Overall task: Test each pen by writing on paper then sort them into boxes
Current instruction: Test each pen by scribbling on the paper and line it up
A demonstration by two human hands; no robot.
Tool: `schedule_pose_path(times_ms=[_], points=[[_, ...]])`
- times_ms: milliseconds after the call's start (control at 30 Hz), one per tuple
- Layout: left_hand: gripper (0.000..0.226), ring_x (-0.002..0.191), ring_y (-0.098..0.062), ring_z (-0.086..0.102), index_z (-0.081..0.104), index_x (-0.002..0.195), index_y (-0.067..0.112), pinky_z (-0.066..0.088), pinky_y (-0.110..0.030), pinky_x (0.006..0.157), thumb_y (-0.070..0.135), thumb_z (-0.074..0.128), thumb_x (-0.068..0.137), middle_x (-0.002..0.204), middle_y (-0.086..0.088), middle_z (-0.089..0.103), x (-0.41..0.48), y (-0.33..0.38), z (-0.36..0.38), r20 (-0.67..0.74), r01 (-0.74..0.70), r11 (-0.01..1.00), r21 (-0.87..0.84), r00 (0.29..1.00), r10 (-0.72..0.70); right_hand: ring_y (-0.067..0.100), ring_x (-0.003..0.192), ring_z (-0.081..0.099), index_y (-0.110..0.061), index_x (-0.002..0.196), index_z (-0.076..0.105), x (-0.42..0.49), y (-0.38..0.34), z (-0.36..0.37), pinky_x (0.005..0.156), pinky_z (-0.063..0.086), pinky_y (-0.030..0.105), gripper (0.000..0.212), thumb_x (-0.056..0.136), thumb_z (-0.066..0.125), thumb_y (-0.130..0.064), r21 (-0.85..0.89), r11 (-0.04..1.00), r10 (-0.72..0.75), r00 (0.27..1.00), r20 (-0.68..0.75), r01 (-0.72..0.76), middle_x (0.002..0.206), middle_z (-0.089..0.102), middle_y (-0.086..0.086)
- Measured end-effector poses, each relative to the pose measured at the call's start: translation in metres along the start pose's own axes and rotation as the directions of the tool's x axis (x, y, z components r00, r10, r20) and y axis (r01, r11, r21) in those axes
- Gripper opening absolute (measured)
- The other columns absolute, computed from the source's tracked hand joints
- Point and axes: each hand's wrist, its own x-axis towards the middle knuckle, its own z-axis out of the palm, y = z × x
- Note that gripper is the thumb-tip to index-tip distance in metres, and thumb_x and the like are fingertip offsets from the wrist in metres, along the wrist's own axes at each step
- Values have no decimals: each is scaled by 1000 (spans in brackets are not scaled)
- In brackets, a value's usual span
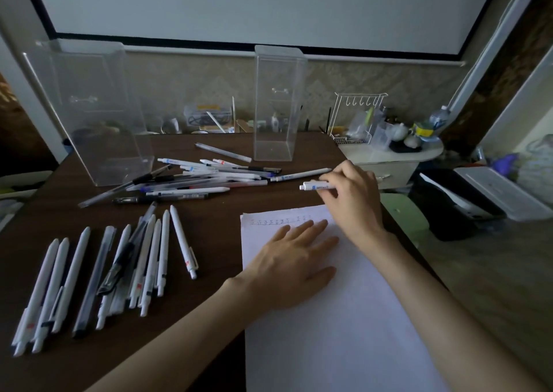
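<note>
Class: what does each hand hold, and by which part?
The right hand pinches a white pen with a blue label by its right end, as seen. The left hand holds nothing; it lies flat on the paper.

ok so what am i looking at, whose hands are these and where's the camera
No machine here: a person wears a camera on the head, looking down at their two hands. The left hand lies flat on a sheet of paper with test marks near its top. The right hand pinches a white pen beyond the paper. On the dark table lie a loose pile of pens, a nearer group of pens, a wide clear box and a narrow clear box.
</note>
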Motion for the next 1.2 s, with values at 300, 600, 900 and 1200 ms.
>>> schedule_pose_path(times_ms=[300,600,900,1200], points=[[65,144,-15,-1,13,149,32,-4,-30,112,57,8,89,157,1,3,-2,0,6,2,12,1000,-25,1000,-12,20,63,60,-4,78,69,-8,-13,-20,64,47,37,51,96,40,-41,557,782,410,903,-124,-279,64,64,13],[65,144,-18,1,14,149,31,-2,-32,113,56,9,89,157,-2,5,-1,-1,10,3,18,1000,-25,1000,-18,10,47,52,-11,75,49,-10,-14,-8,47,38,21,19,90,57,-5,749,390,397,832,388,-535,53,58,6],[65,143,-20,6,18,148,30,2,-34,113,57,8,89,157,-3,10,0,-2,12,-26,20,999,-26,999,-20,3,35,34,-14,56,29,-10,-11,0,42,26,15,38,74,57,5,571,562,453,800,393,-599,43,28,-5],[65,143,-20,7,20,148,30,3,-35,113,57,10,90,157,-3,10,-1,-1,10,-31,19,999,-42,999,-20,2,43,50,-18,56,34,-14,-9,3,55,44,39,31,75,57,-12,512,652,372,824,427,-560,37,47,-11]])
